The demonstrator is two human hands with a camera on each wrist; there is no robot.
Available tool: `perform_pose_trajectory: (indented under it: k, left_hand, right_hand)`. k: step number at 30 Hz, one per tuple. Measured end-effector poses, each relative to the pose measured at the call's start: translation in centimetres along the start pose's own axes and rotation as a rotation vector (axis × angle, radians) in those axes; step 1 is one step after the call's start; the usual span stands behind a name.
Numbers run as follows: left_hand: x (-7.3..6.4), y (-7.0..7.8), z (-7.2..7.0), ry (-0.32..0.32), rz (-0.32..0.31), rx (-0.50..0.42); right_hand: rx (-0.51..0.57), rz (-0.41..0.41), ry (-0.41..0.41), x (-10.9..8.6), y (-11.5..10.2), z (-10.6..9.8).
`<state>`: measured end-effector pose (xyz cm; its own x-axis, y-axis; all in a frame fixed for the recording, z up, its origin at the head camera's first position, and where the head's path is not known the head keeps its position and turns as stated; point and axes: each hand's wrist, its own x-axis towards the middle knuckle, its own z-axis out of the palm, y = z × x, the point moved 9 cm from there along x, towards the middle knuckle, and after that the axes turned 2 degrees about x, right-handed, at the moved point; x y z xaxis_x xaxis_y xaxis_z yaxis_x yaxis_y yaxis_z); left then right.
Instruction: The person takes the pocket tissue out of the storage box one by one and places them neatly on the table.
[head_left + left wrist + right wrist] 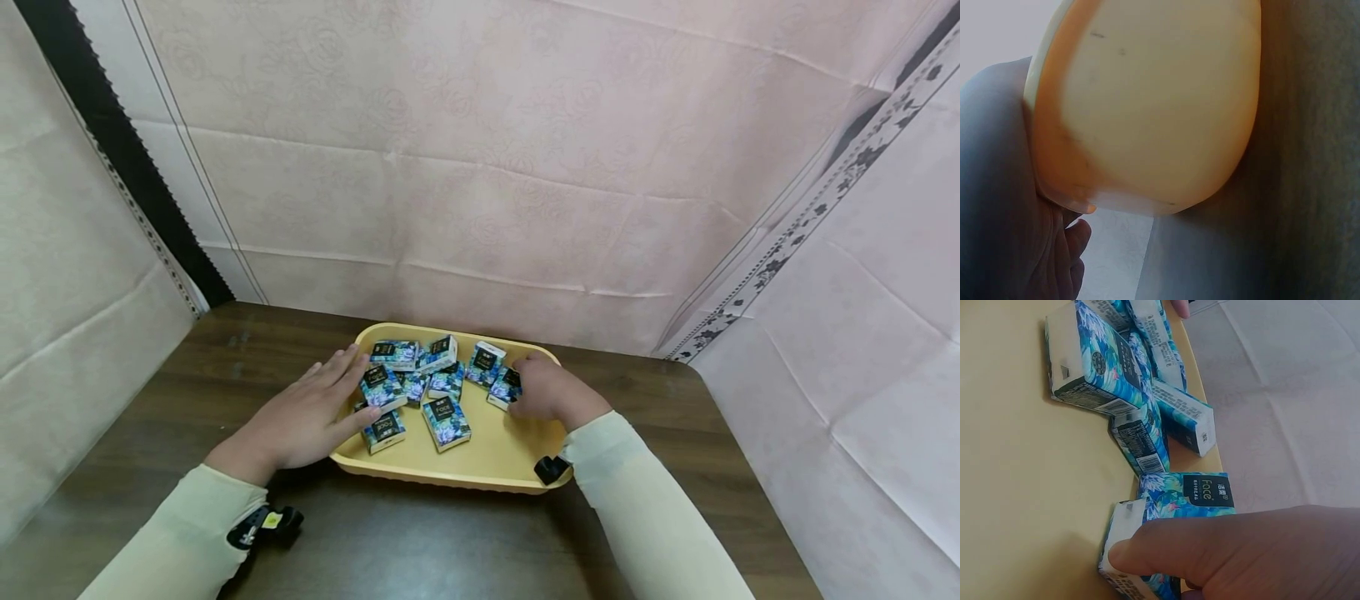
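Several small blue floral tissue packs lie in a shallow yellow tray, mostly toward its left and back. At the tray's left rim my left hand lies with fingers extended, the fingertips and thumb over a tissue pack. In the left wrist view this hand lies across the rim of the tray. On the right, my right hand pinches a tissue pack; the right wrist view shows the thumb against its pale side. Another tissue pack stands right beside it, marked "Face".
The tray sits on a dark wooden table near its back edge. Pale patterned cloth hangs behind, with more cloth on the right and left. Each wrist carries a small black device.
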<state>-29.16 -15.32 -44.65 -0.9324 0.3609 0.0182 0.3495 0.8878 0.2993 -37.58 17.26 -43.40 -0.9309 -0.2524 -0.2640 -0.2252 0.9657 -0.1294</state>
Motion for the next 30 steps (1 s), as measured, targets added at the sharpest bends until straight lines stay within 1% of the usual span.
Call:
perform_pose_trajectory:
  k: [12, 21, 26, 30]
  left_hand:
    - [0.05, 0.02, -0.01, 0.002, 0.006, -0.004]
    - [0.11, -0.13, 0.24, 0.007, 0.012, -0.002]
    - [0.17, -0.19, 0.31, 0.015, 0.020, 0.001]
    - [0.18, -0.18, 0.27, 0.018, 0.021, -0.001]
  right_hand:
    - [-0.023, -0.018, 0.005, -0.15, -0.43, -0.03]
    - [-0.032, -0.039, 0.007, -0.13, -0.48, 0.24]
    - [-0.056, -0.064, 0.028, -0.18, -0.69, 0.14]
    - [-0.050, -0.062, 0.028, -0.23, -0.70, 0.09]
